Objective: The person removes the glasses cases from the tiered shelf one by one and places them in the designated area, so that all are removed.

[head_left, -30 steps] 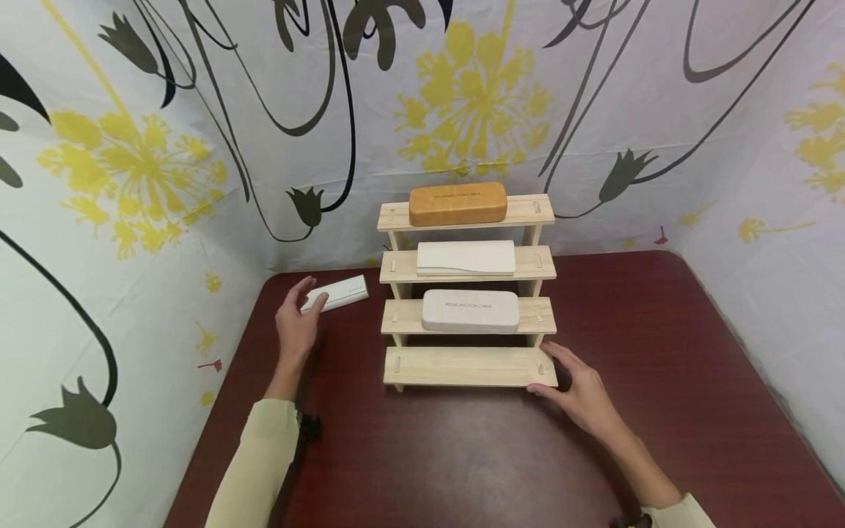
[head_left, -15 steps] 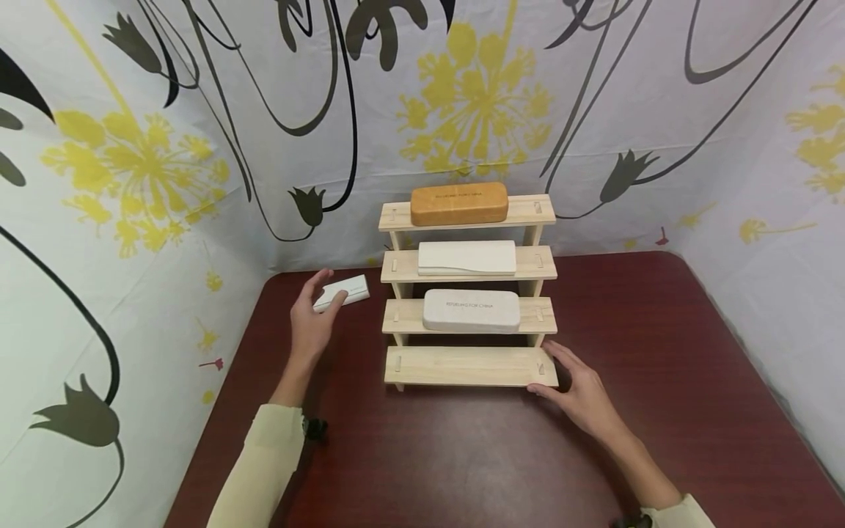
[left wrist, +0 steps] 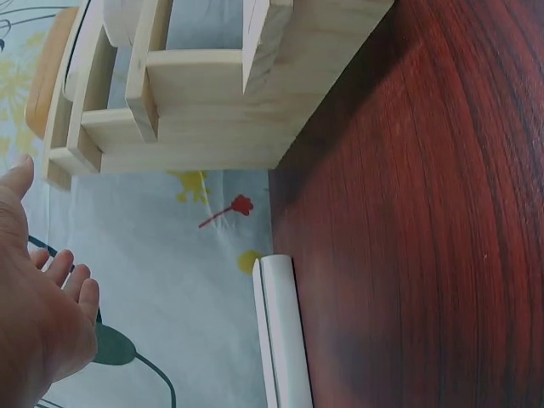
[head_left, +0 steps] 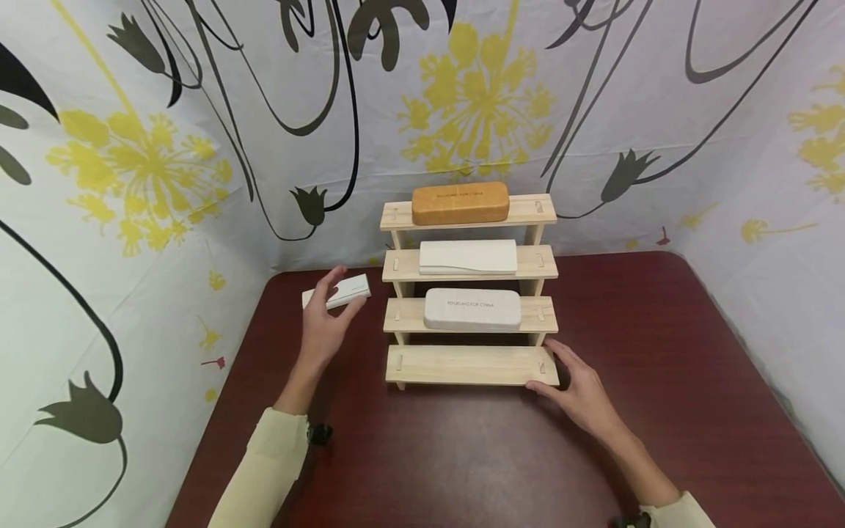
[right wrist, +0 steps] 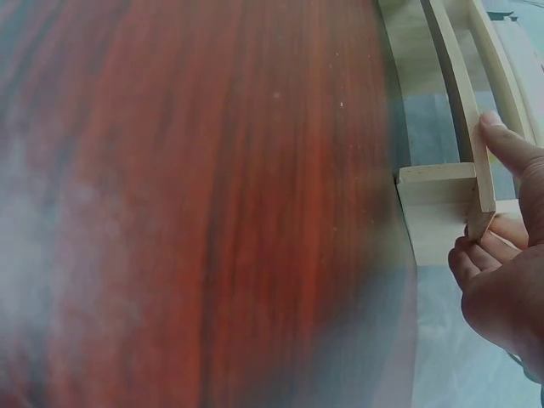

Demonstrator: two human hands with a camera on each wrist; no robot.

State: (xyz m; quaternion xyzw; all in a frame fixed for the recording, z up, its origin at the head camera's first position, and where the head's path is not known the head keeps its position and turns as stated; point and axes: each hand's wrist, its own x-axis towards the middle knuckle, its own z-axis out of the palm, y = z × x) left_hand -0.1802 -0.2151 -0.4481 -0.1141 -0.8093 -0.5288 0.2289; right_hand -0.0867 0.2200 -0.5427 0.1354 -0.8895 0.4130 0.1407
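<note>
My left hand hovers over a slim white glasses case at the back left of the table, thumb and fingers spread apart. In the left wrist view that case lies on the table, with a gap between it and the hand. On the right, my right hand pinches the end of the lowest step of a four-tier wooden stand. The right wrist view has the thumb on one side of that board and fingers curled at its corner. The lowest step is bare.
Upper steps bear an orange case on top, a white flap case below it, and an off-white lettered case under that. The dark red table meets a flower-patterned cloth behind and at both sides.
My left hand has shifted right along the white glasses case, uncovering its left end. The case has stayed put, and the right hand keeps its grip on the stand.
</note>
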